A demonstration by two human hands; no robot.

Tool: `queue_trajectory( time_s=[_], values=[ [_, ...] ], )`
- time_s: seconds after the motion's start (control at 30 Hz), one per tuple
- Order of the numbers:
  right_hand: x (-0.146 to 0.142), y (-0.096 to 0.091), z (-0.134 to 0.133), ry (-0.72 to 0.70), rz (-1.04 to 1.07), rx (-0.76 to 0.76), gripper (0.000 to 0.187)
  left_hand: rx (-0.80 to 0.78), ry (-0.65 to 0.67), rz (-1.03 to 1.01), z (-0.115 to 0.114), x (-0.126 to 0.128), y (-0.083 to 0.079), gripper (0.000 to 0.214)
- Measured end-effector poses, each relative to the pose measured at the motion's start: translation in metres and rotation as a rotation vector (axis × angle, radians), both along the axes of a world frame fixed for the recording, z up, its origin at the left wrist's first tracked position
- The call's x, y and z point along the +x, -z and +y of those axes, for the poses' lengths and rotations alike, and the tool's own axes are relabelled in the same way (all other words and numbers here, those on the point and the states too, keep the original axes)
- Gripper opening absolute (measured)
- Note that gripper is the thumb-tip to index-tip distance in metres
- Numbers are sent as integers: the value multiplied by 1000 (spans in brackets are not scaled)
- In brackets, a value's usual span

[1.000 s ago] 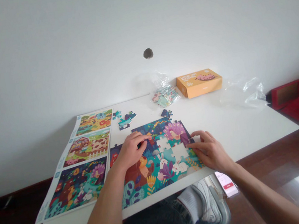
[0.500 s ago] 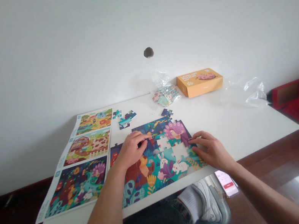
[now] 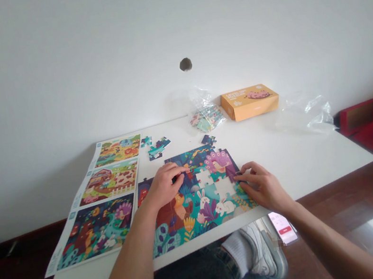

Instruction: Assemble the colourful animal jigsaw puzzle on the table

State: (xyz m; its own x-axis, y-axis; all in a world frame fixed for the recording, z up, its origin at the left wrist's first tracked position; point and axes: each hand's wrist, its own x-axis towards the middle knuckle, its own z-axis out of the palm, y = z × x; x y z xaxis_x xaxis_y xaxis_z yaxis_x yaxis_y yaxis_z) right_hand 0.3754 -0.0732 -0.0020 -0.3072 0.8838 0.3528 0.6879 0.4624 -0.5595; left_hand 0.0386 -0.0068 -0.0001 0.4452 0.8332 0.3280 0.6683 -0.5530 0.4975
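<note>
A jigsaw puzzle (image 3: 180, 208) of forest animals lies partly joined on the white table, with gaps showing bare tabletop near its middle and right. My left hand (image 3: 165, 184) rests over its left part, index finger stretched out and thumb apart, holding nothing. At the puzzle's right edge, my right hand (image 3: 261, 186) has its fingers apart, with fingertips touching the edge beside the purple peacock. Loose puzzle pieces (image 3: 159, 148) lie beyond the upper left, and another dark blue piece (image 3: 209, 141) lies just past the top edge.
Left of the puzzle, a sheet with three printed pictures (image 3: 109, 182) lies on the table (image 3: 320, 159). Behind stand a bag of pieces (image 3: 208, 117) and a yellow box (image 3: 251, 102). A clear plastic bag (image 3: 308, 113) lies right. A phone (image 3: 283, 227) is below the front edge.
</note>
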Motion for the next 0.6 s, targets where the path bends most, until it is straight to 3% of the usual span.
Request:
queue_trajectory(
  time_s=[0.3, 0.47, 0.6],
  values=[
    [-3, 0, 3, 46, -7, -37, 22, -16, 13, -2, 1, -1, 2, 27],
    [-1, -5, 1, 68, 78, -56, 32, -7, 11, 11, 2, -3, 5, 27],
    [-3, -4, 1, 98, 56, -77, 25, -22, 10, 28, 2, -3, 5, 27]
  ],
)
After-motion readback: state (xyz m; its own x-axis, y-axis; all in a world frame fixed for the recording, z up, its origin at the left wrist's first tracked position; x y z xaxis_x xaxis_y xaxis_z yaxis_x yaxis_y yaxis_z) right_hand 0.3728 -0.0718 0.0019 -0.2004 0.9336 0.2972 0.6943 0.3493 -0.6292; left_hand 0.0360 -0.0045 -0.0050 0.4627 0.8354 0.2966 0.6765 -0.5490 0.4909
